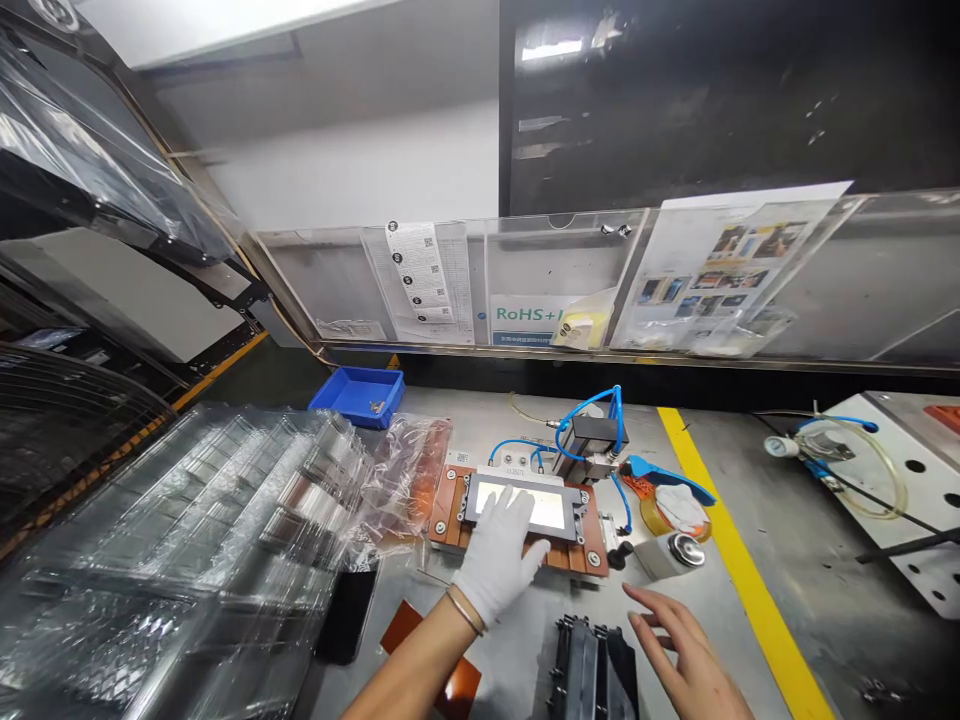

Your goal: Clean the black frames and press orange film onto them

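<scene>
My left hand (495,560), in a white glove, lies with fingers spread on a dark-framed rectangular panel (553,510) with a bright reflective window. The panel sits on a copper-brown fixture (597,540) with screws at its corners. My bare right hand (682,650) is held over the steel bench with its fingers apart and nothing in them. Just left of it stand several black plastic parts (589,665), side by side. A metal can (671,553) is beyond the right hand. Behind the fixture is a dark pneumatic cylinder (592,440) with blue hoses.
Clear plastic trays (187,530) are piled at left, beside a black phone (349,612). A blue bin (361,394) stands at the back. Orange-brown sheets (405,625) lie near my left forearm. Tape rolls (660,515) sit by a yellow line (739,570). A white perforated machine (892,480) is at right.
</scene>
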A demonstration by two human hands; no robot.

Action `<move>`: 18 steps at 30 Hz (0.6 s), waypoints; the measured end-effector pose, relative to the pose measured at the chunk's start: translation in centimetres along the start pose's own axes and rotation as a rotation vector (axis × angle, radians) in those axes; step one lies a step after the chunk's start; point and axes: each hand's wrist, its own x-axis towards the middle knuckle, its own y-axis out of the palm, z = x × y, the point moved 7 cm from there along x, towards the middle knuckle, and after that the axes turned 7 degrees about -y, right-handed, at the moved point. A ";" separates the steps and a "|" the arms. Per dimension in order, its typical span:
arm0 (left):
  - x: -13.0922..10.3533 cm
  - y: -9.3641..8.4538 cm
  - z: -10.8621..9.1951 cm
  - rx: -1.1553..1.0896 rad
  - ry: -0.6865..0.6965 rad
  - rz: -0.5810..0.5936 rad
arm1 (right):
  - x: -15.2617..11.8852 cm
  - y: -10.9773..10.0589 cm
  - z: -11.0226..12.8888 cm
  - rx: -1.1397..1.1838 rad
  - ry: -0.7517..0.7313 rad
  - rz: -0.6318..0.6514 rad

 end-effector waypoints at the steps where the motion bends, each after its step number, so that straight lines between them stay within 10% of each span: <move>1: 0.2 0.3 -0.2 0.031 0.019 0.000 | 1.0 -0.1 0.3 -0.054 -0.038 -0.028; 8: 0.3 1.2 -0.1 0.144 0.042 -0.008 | 6.3 0.0 1.1 -0.192 -0.125 -0.041; 18: -0.6 -5.9 8.1 0.043 -0.388 -0.141 | 7.4 0.9 0.3 0.064 0.039 0.011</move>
